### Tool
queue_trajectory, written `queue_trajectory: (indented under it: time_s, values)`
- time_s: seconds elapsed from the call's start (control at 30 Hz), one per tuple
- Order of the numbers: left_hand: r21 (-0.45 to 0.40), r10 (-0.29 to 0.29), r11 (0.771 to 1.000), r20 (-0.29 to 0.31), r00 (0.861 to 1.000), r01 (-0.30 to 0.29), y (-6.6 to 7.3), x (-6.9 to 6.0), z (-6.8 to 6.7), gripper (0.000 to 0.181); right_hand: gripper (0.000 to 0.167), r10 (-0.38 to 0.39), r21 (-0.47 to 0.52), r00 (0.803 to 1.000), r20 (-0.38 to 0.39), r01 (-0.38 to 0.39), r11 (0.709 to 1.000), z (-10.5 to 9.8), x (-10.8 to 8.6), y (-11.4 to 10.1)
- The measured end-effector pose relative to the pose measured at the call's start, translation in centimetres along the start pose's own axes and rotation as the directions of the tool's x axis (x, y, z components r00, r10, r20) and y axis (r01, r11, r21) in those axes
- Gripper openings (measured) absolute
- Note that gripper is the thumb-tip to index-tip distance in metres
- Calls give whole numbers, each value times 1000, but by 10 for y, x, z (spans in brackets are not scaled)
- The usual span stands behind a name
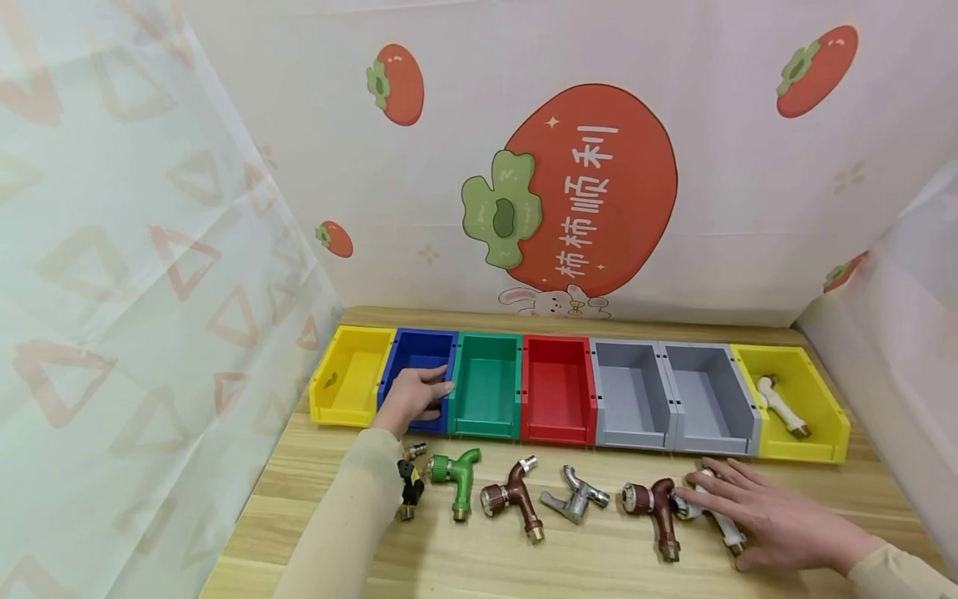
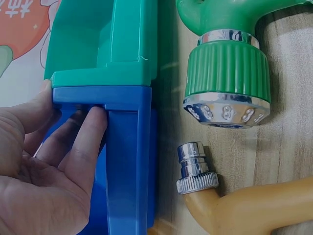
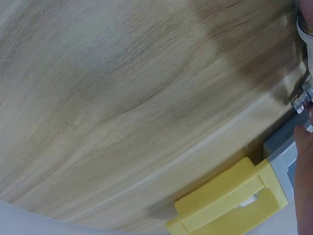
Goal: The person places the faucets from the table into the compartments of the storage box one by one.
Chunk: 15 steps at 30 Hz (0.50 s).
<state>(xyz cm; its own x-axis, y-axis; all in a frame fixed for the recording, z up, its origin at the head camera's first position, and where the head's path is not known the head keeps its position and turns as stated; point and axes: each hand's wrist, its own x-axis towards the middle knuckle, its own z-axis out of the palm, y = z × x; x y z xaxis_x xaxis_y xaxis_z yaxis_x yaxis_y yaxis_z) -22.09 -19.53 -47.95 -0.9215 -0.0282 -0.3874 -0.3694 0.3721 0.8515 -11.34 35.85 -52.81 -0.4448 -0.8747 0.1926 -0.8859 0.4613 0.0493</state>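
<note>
At the blue bin (image 1: pixel 427 343), my left hand (image 1: pixel 412 396) pinches the side wall beside the green bin (image 1: pixel 486 428). In the left wrist view the thumb lies on the wall's edge and the fingers (image 2: pixel 90 142) curl inside the blue bin. My right hand (image 1: pixel 778 507) rests over a white faucet (image 1: pixel 726 528) on the table, its fingers stretched across it and partly hiding it. A brown faucet (image 1: pixel 662 520) lies just left of that hand. Below the left hand are a green faucet (image 1: pixel 462 482) and a black-and-yellow faucet (image 1: pixel 409 487), partly hidden by the sleeve.
A yellow bin (image 1: pixel 352 333), a red bin (image 1: pixel 557 433) and two grey bins (image 1: pixel 636 437) stand in the same row. The right-end yellow bin (image 1: pixel 801 449) holds another white faucet (image 1: pixel 782 408). Another brown faucet (image 1: pixel 516 497) and a chrome faucet (image 1: pixel 578 497) lie in front.
</note>
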Motion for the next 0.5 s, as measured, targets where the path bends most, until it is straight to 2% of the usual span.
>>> queue_trajectory:
  time_s: [0.27,0.5]
  values:
    - [-6,-12,1000,3,1000,12,0,1,-1,54,109,-18,-19,1000,9,18,1000,-4,1,-2]
    - [-1,-10,1000,0,1000,10,-1,1,-1,55,107,-65,-73,997,-38,62,995,-11,7,5]
